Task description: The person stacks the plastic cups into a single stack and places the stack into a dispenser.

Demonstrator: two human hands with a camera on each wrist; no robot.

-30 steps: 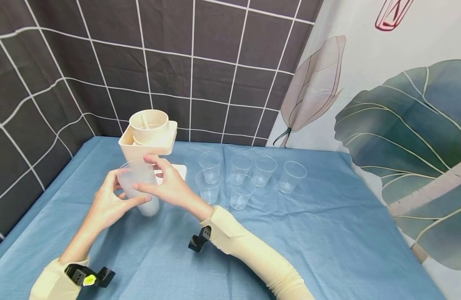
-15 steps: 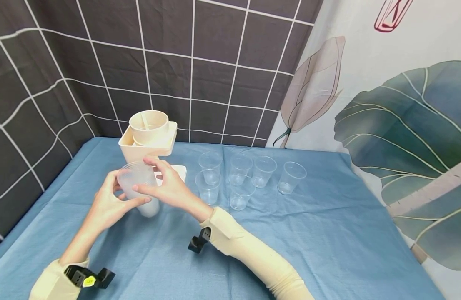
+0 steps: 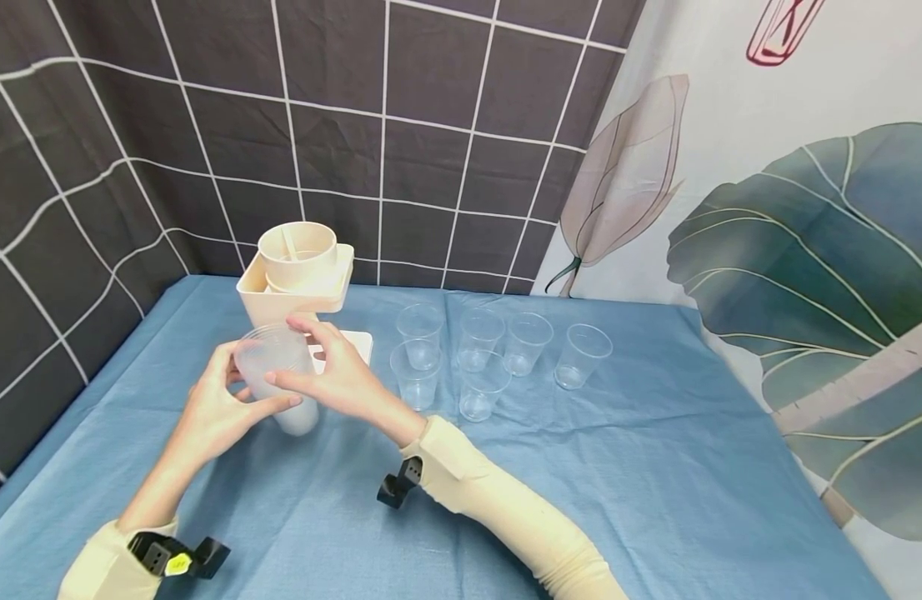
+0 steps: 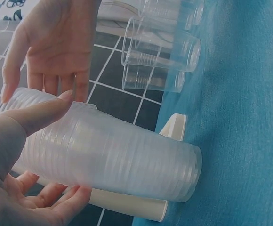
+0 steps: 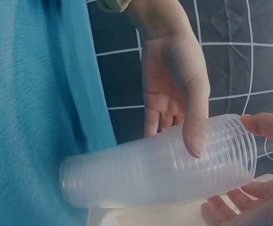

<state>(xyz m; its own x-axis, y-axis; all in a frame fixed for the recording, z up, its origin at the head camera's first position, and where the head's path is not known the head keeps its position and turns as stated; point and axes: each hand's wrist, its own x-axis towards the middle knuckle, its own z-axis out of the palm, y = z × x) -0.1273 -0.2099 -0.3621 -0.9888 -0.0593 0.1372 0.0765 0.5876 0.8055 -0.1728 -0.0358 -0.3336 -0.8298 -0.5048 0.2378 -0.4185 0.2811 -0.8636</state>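
Note:
A tall stack of nested clear plastic cups point(image 3: 272, 360) stands on the blue cloth at the left, its mouth end upward. My left hand point(image 3: 215, 408) grips the stack from the left side, with its thumb across the cups point(image 4: 113, 146) in the left wrist view. Around the top rims is my right hand point(image 3: 339, 371), its thumb on the near side and fingers on the far side. In the right wrist view that thumb touches the outermost rim of the stack point(image 5: 155, 167), and the other fingers bend beneath.
Behind the stack stands a cream holder point(image 3: 299, 279) with a round cup-like top and a white base point(image 3: 361, 343). Several single clear cups point(image 3: 524, 343) stand upright on the blue cloth point(image 3: 656, 467) to the right. A dark grid-patterned curtain point(image 3: 431, 150) hangs at the back.

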